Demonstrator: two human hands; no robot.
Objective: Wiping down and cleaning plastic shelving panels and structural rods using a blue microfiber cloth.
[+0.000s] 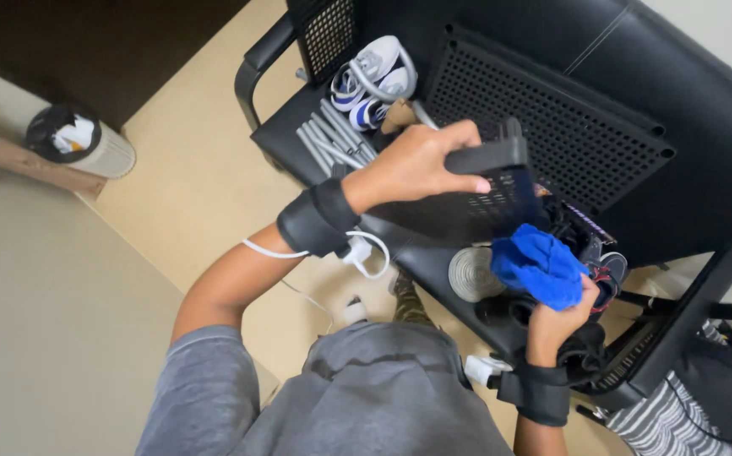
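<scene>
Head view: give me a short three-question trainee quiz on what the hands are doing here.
1. True or false: the left hand grips a black perforated panel.
2. What colour is the cloth in the right hand?
3. Where are the white sneakers? A) on the floor B) on the rack, above the left hand C) in the bin

Key: 1 true; 2 blue; 3 B.

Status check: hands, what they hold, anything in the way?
Left hand grips black perforated panel. Right hand holds blue cloth. Shoes crowd the rack.
</scene>
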